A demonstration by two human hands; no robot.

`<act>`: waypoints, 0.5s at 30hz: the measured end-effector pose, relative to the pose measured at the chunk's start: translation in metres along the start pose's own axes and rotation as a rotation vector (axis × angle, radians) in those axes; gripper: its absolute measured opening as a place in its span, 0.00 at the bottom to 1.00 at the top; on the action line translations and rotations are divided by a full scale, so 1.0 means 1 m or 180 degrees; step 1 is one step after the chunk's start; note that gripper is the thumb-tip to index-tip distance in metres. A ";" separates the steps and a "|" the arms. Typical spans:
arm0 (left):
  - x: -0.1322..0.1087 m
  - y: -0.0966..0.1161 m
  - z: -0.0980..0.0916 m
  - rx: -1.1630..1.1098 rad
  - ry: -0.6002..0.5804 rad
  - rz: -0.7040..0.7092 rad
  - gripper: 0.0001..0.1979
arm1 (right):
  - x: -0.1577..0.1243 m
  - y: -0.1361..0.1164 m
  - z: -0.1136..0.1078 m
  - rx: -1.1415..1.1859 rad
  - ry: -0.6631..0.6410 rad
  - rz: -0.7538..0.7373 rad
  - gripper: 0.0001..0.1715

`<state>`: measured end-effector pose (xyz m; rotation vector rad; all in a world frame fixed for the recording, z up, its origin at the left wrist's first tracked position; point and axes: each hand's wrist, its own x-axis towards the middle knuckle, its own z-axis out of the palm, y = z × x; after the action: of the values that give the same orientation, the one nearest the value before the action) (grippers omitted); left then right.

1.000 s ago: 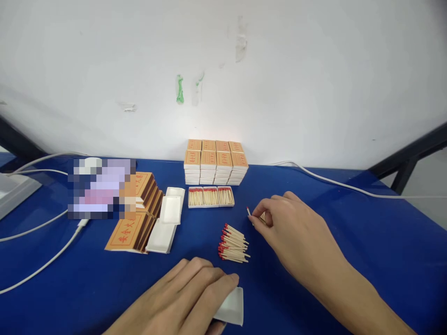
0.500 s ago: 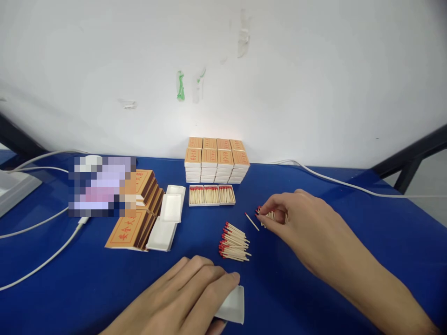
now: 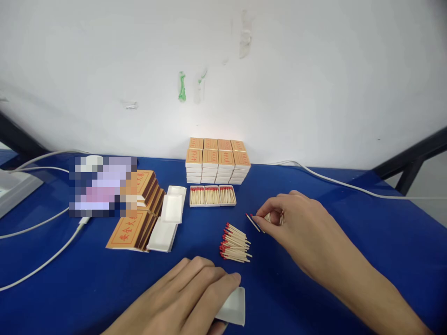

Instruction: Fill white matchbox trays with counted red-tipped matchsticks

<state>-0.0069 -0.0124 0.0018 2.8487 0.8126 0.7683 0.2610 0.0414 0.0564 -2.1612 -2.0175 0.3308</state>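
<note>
Three open white card trays [image 3: 213, 204] are lined up side by side, packed with red-headed wooden matches [image 3: 212, 195], heads turned to the wall. A fourth shallow white tray [image 3: 234, 307], its pale inside showing, is gripped between the fingers and thumb of the left hand [image 3: 188, 298], its left end hidden. More white trays [image 3: 164, 236] are stacked beside orange printed matchbox sleeves [image 3: 126, 231], and closed orange-topped matchboxes [image 3: 219, 160] are piled by the wall.

Over to the right hand [image 3: 293, 223]: the fingers are drawn together over thin pale matches [image 3: 268, 217], partly covered on the blue table [image 3: 195, 239]; whether one is gripped cannot be told. Just beside the fingertips a single match [image 3: 253, 222] is laid slantwise, red head up and left. Nearer the fourth tray, a loose heap of matches [image 3: 237, 244] is spread, heads left, pale sticks angled slightly apart, ends ragged.
</note>
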 end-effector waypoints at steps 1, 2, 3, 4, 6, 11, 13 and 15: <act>0.000 0.000 0.000 0.0040 -0.0016 -0.0051 0.18 | 0.000 -0.001 0.000 0.0010 -0.0009 0.0024 0.11; 0.000 -0.001 0.000 0.0067 0.0026 -0.0013 0.17 | 0.000 -0.002 0.000 0.0001 -0.0025 0.0047 0.10; 0.000 -0.001 0.000 0.0082 0.0006 -0.0031 0.17 | -0.001 -0.002 0.000 -0.0023 -0.0047 0.0063 0.10; 0.000 -0.001 0.000 0.0084 0.0046 0.0018 0.17 | -0.001 -0.003 0.000 -0.0060 -0.0064 0.0066 0.09; 0.000 0.000 0.000 0.0070 0.0079 0.0026 0.18 | -0.002 -0.004 0.000 -0.0154 -0.0143 0.0062 0.10; 0.000 0.002 0.001 0.0100 0.0017 -0.0116 0.18 | -0.001 -0.009 0.000 -0.0217 -0.0312 -0.0091 0.13; 0.000 0.001 0.001 0.0040 -0.0020 -0.0090 0.18 | -0.002 -0.011 0.000 -0.0136 -0.0245 -0.0219 0.15; 0.000 0.001 0.000 -0.0013 -0.0045 -0.0101 0.18 | -0.003 -0.011 0.000 0.0046 -0.0165 -0.0417 0.15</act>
<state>-0.0066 -0.0134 0.0020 2.8271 0.8511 0.7441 0.2504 0.0395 0.0595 -2.0196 -2.1644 0.3855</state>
